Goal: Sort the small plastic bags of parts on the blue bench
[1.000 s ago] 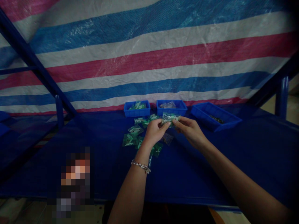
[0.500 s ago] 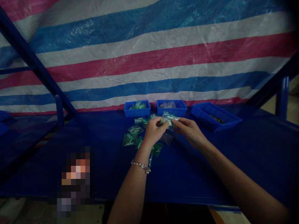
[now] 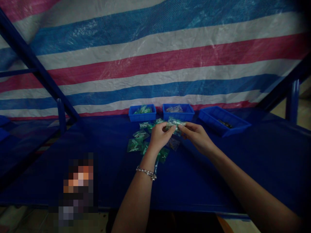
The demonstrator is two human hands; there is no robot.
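My left hand point(image 3: 159, 137) and my right hand point(image 3: 197, 137) both pinch a small clear plastic bag point(image 3: 175, 125) with green-tinted contents, held just above the table. Below and left of my left hand lies a loose heap of similar green-tinted small bags point(image 3: 141, 136). One more green bag point(image 3: 163, 154) sits under my left wrist. A clearer, darker bag point(image 3: 174, 144) lies beneath the gap between my hands. A beaded bracelet point(image 3: 146, 173) circles my left wrist.
Three blue plastic trays stand along the far edge of the blue-covered table point(image 3: 243, 168). The left tray point(image 3: 142, 113) holds green bags, the middle tray point(image 3: 178, 112) clear bags, and the right tray point(image 3: 224, 121) dark small items. A striped tarpaulin point(image 3: 155, 74) and blue metal frame point(image 3: 36, 68) stand behind.
The clear bag has shifted slightly left between my fingers and tilted a little. My hands have stayed nearly in place, and the trays and loose bags have not moved.
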